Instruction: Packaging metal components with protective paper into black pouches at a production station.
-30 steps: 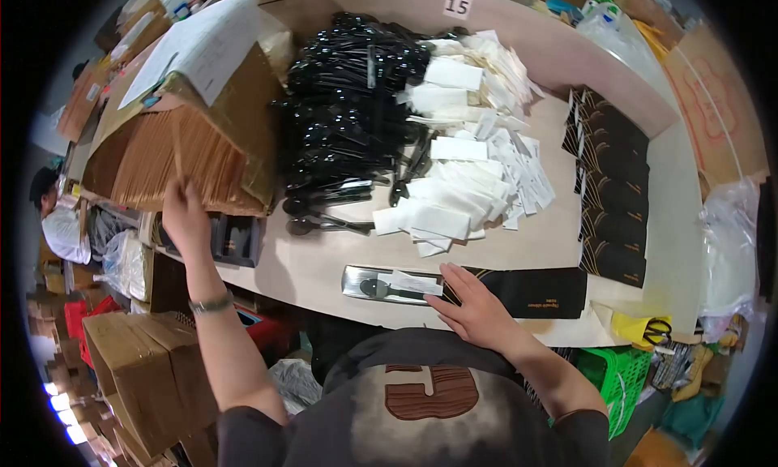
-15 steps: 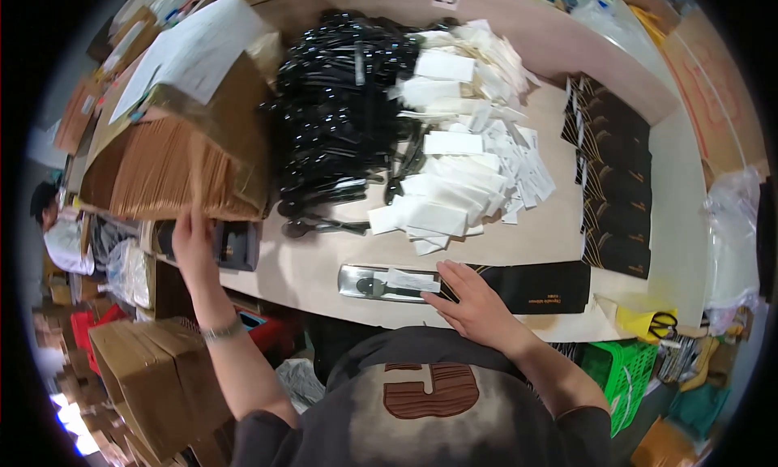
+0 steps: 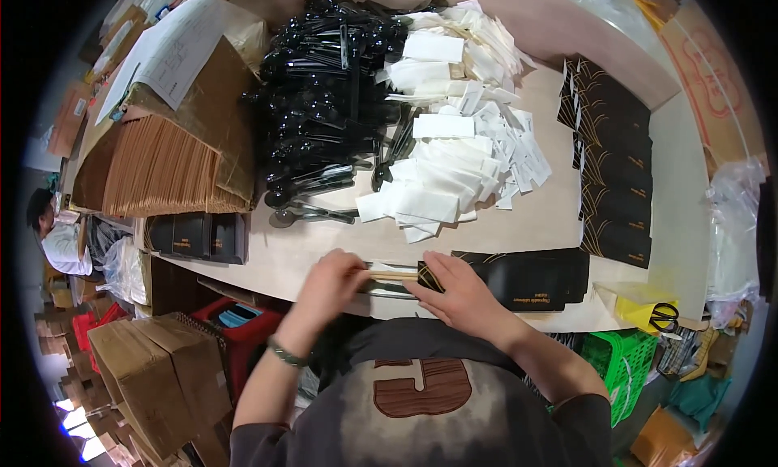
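Head view, single moment. Landmark: black sleeve [image 3: 519, 279] lying flat at the near edge of the bench [image 3: 559, 216], just ahead of the person's torso.

Far left of the sleeve, below bench level: brown cartons [image 3: 150, 374] on the floor and a red crate [image 3: 235, 317]. Another person [image 3: 53, 236] sits well to the left of the sleeve at the frame edge.

Left of the sleeve and farther back on the bench: stack of brown paper envelopes [image 3: 158, 163] standing on edge inside an opened carton, white printed sheets [image 3: 174, 45] on top.

Left hand [image 3: 328, 284]: just left of the sleeve's open end, fingers curled and closed around the end of a pale slender stick-like item [image 3: 393, 276]. Cannot tell what else lies under the hand.

Right hand [image 3: 462, 293]: laid on the left end of the sleeve, fingers pressing it down and pinching its mouth, where the stick's tip meets the opening.

Behind the sleeve, mid-bench: heap of black plastic cutlery [image 3: 324, 102]; beside it, directly behind the sleeve, a heap of white paper packets [image 3: 454, 143].

Right of and behind the sleeve: a row of overlapping black sleeves [image 3: 612, 167]. Right of the sleeve at the bench corner: scissors [image 3: 666, 313] on a yellow bag. Below them, a green crate [image 3: 620, 362].
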